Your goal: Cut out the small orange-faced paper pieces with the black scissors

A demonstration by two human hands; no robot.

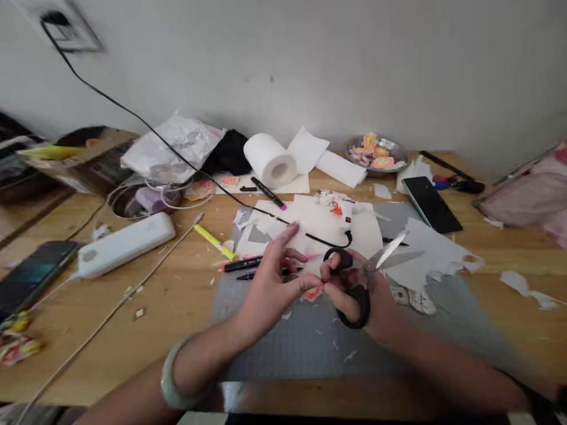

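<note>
My right hand (376,301) is wrapped round a pair of black-handled scissors (361,289), with a finger and the thumb through the loops. The blades are spread and point to the right, away from my left hand. My left hand (270,277) has its index finger raised and its fingers apart from the thumb. Its thumb tip meets the right hand's fingertips; whether a small scrap is between them I cannot tell. Just below lies a small orange-printed paper piece (311,293) on the grey cutting mat (301,348).
White paper sheets (305,215) and markers lie behind my hands, with a black cord crossing there. Farther back are a paper roll (268,159) and a metal bowl (376,154) of orange cutouts. A phone (432,203) lies right, a white power bank (126,245) left.
</note>
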